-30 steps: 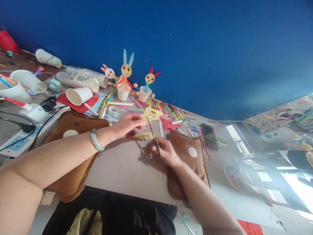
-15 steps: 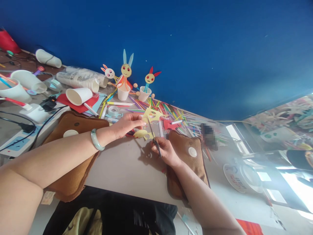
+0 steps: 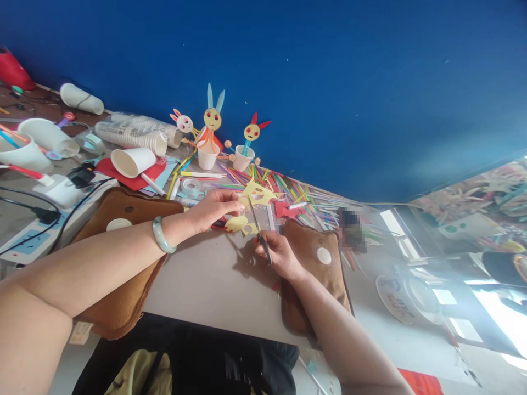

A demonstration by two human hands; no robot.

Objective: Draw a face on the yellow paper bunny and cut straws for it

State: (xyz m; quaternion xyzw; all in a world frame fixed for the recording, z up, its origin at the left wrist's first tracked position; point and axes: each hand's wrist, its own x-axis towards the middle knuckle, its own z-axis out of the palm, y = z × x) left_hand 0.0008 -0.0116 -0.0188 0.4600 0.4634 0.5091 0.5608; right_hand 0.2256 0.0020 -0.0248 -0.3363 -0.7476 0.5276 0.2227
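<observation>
A yellow sheet of paper with cut-out holes is pinched between the thumb and fingers of my left hand. My right hand is closed round the black handles of a pair of scissors. The blades point up and to the left, against the yellow paper near my left fingertips. Below the sheet, a smaller yellow piece shows beside my left fingers; whether it is joined to the sheet I cannot tell.
Brown cushions lie under my left forearm and beside my right wrist. Behind are coloured sticks, a tape roll, rabbit figures in paper cups, stacked cups and a power strip.
The smaller yellow piece below the sheet has tilted slightly and shows a rounder face. Both hands and the scissors have hardly moved.
</observation>
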